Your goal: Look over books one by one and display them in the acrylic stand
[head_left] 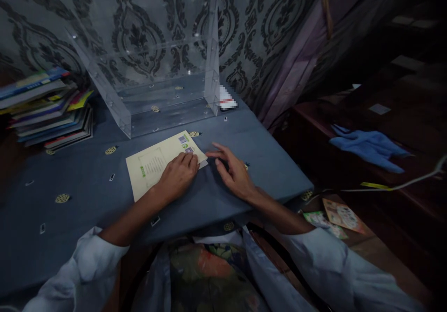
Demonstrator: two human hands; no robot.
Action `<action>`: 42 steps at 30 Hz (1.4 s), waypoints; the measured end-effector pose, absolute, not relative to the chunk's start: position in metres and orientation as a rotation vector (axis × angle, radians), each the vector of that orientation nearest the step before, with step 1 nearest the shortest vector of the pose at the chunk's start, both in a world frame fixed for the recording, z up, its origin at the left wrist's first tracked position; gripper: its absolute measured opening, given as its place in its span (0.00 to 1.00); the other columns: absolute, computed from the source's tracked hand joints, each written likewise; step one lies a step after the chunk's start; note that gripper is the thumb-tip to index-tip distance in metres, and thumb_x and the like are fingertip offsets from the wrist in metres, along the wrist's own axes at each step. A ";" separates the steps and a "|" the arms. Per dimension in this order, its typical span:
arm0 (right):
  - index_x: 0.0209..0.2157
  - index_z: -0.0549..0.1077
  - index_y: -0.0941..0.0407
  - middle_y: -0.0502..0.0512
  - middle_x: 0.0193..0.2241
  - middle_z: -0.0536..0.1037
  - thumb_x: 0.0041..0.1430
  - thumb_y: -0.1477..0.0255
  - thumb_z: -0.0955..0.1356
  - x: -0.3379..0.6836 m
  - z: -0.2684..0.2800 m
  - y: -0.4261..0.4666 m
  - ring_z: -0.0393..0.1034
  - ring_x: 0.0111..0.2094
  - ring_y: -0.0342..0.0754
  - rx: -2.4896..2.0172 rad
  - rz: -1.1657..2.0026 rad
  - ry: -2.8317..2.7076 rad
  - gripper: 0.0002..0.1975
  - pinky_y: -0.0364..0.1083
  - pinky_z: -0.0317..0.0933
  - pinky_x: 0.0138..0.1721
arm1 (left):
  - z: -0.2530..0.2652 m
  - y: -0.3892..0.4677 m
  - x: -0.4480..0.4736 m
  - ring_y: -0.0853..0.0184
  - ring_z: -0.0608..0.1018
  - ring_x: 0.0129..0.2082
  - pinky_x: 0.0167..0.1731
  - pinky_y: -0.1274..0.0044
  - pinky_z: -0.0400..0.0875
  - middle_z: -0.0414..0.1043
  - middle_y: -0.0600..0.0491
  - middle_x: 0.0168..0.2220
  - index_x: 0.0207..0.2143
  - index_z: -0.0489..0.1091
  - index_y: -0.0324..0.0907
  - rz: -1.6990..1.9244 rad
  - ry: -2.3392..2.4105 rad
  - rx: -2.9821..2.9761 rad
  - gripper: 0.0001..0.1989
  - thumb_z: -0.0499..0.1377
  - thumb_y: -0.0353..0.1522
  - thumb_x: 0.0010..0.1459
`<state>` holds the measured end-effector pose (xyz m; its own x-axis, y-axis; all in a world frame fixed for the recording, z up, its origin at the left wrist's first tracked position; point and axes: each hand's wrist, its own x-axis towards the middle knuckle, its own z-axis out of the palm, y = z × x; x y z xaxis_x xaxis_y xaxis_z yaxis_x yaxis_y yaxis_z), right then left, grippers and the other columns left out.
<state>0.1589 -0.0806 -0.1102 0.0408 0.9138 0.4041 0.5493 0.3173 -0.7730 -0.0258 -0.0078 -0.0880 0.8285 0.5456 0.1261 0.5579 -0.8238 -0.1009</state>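
A cream-coloured booklet (150, 160) lies on the blue tablecloth, its printed cover up, with a barcode and green marks. My left hand (178, 174) is on its lower right edge, fingers together and bent down onto it; the thumb is hidden. At the booklet's right corner, a slightly lifted edge shows pages underneath. Beside that corner is my right hand (235, 174), open with thumb and fingers apart. Its fingertips come close to the corner; whether they touch it I cannot tell.
A clear acrylic rack (211, 70) stands behind the booklet, against the patterned wall. Stacked books (56, 111) sit at the left. A blurred white packet (226, 100) is beside the rack. To the right are a blue cloth (370, 146), a cable (412, 184) and colourful booklets (344, 214) lower down.
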 end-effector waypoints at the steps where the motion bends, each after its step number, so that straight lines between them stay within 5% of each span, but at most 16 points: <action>1: 0.64 0.59 0.54 0.60 0.50 0.79 0.69 0.72 0.59 0.158 -0.109 -0.081 0.73 0.52 0.54 -1.350 0.473 -1.627 0.23 0.52 0.71 0.44 | -0.086 -0.008 -0.026 0.56 0.75 0.51 0.50 0.66 0.74 0.75 0.39 0.50 0.50 0.69 0.35 -0.132 -0.876 -2.872 0.15 0.45 0.31 0.72; 9: 0.62 0.63 0.53 0.61 0.49 0.80 0.69 0.71 0.60 0.158 -0.111 -0.081 0.75 0.49 0.54 -1.344 0.418 -1.642 0.21 0.54 0.72 0.45 | -0.079 -0.008 -0.026 0.58 0.76 0.48 0.43 0.69 0.77 0.76 0.43 0.49 0.47 0.70 0.38 -0.090 -0.887 -2.856 0.13 0.46 0.29 0.71; 25: 0.56 0.69 0.54 0.59 0.40 0.80 0.68 0.75 0.60 0.156 -0.119 -0.079 0.76 0.42 0.55 -1.294 0.247 -2.034 0.18 0.54 0.73 0.43 | -0.088 0.002 -0.061 0.58 0.71 0.61 0.62 0.64 0.66 0.70 0.41 0.60 0.58 0.68 0.36 -0.215 -0.892 -3.001 0.20 0.50 0.39 0.71; 32: 0.57 0.69 0.54 0.63 0.51 0.77 0.67 0.74 0.61 0.160 -0.127 -0.052 0.71 0.54 0.59 -1.272 0.222 -2.110 0.18 0.62 0.70 0.52 | -0.090 0.023 -0.122 0.58 0.67 0.65 0.64 0.61 0.62 0.66 0.43 0.64 0.62 0.65 0.38 -0.284 -1.158 -2.951 0.23 0.46 0.40 0.72; 42: 0.54 0.70 0.57 0.65 0.48 0.79 0.68 0.71 0.60 0.161 -0.123 -0.014 0.71 0.53 0.62 -1.387 0.151 -2.186 0.17 0.63 0.68 0.50 | -0.089 0.015 -0.182 0.58 0.59 0.69 0.67 0.61 0.55 0.56 0.45 0.69 0.68 0.57 0.45 -0.236 -1.019 -3.181 0.31 0.52 0.48 0.68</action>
